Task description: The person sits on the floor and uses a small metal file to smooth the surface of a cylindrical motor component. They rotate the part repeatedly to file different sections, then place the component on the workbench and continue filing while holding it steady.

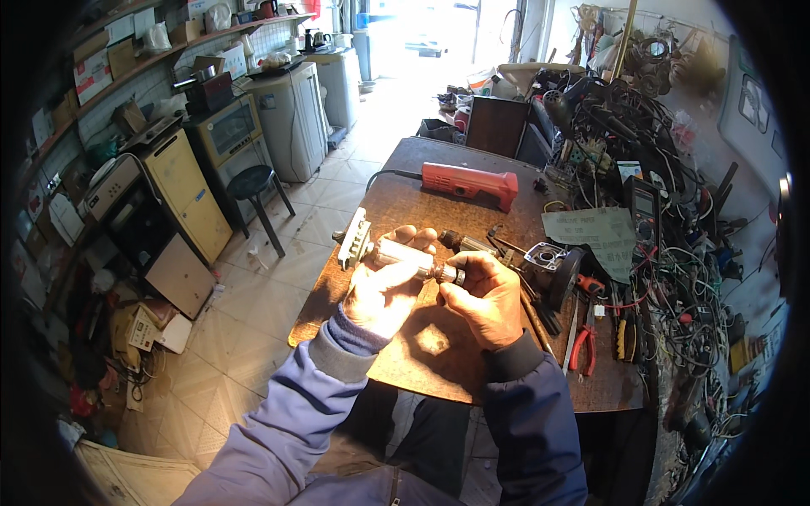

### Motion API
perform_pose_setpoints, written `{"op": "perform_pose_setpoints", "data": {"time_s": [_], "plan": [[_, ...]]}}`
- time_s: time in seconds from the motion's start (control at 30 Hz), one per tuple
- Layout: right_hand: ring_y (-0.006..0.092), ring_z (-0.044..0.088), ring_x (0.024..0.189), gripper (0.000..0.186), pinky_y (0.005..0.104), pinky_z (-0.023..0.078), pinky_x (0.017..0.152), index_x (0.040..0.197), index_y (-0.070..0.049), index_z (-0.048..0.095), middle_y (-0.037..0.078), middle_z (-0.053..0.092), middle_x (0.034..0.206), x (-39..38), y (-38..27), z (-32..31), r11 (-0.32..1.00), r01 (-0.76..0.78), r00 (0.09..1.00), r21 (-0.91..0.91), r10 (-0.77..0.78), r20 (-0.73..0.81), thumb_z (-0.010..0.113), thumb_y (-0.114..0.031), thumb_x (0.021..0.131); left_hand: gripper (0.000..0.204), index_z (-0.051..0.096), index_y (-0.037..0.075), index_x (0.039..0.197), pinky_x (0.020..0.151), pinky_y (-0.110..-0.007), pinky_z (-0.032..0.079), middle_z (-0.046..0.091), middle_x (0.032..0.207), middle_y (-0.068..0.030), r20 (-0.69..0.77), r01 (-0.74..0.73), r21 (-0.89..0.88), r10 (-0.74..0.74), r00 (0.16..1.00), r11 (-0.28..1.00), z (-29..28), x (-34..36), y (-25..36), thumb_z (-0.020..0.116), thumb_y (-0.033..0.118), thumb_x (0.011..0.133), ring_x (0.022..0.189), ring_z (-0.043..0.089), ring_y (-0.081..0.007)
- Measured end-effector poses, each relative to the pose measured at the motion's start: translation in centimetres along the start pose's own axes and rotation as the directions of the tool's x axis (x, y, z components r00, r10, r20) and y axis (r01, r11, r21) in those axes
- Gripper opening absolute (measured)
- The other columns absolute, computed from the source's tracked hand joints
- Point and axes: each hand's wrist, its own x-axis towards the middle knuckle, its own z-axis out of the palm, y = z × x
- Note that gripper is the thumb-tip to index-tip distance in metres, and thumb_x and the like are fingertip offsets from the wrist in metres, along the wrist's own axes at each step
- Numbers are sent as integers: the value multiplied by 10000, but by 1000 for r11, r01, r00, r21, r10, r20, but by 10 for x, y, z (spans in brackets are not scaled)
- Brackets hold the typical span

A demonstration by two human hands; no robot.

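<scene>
Above the near part of the wooden table (422, 354) I hold a motor armature (403, 257) almost level. My left hand (381, 293) is closed around its middle, thumb along the near side. A pale, ribbed round part (355, 239) sits at the armature's left end. The fingers and thumb of my right hand (488, 302) pinch the narrow right end, by the commutator. Beyond my hands lies a red power tool housing (466, 183) with a black cord. A dark cylindrical part (464, 242) rests just behind my right fingers.
Right of my hands lie a metal gear housing (547, 255), red-handled pliers (582, 347) and a sheet of abrasive paper (593, 236). A multimeter (645, 211) and tangled wires (675, 291) crowd the right side. A black stool (253, 182) stands on the floor at left.
</scene>
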Motion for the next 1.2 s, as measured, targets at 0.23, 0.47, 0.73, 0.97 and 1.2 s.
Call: {"op": "perform_pose_setpoints", "data": {"time_s": [0.23,0.47,0.73,0.97,1.2], "plan": [[119,618,901,318,274,524,815,1073,20,605,45,638,980,2,6,-2,998,57,998,1,-57,29,686,108,778,483,513,45,1279,1038,-414,454,561,1303,-150,-2,4,4,-4,1000,1000,-6,3,0,546,-62,809,1169,556,-277],[124,620,910,319,278,527,815,1068,17,600,45,632,975,2,6,-1,997,50,998,-50,-48,35,679,116,776,537,505,34,1283,1047,-414,451,559,1306,-146,-12,62,-16,-62,998,998,4,-2,7,523,-81,758,1191,543,-287],[127,624,922,301,292,525,841,1093,15,594,71,659,1018,2,8,-8,991,81,994,-109,-72,78,683,56,808,522,534,24,1257,1061,-413,439,570,1282,-145,16,48,49,-49,999,998,5,-1,6,534,-62,742,1192,541,-290],[126,634,913,316,277,533,797,1164,65,592,74,658,1019,3,20,-10,984,30,994,-175,-11,108,647,33,855,472,550,34,1240,1058,-448,445,594,1263,-136,-38,32,112,-28,999,993,-14,2,6,550,-48,775,1217,535,-295],[125,651,751,245,269,532,667,1066,61,609,98,677,865,2,8,-3,989,-83,995,-123,89,47,700,-22,854,418,514,47,1271,1033,-475,459,568,1288,-150,-120,92,-34,-95,988,995,-26,4,6,542,-9,858,1192,546,-309]]}}
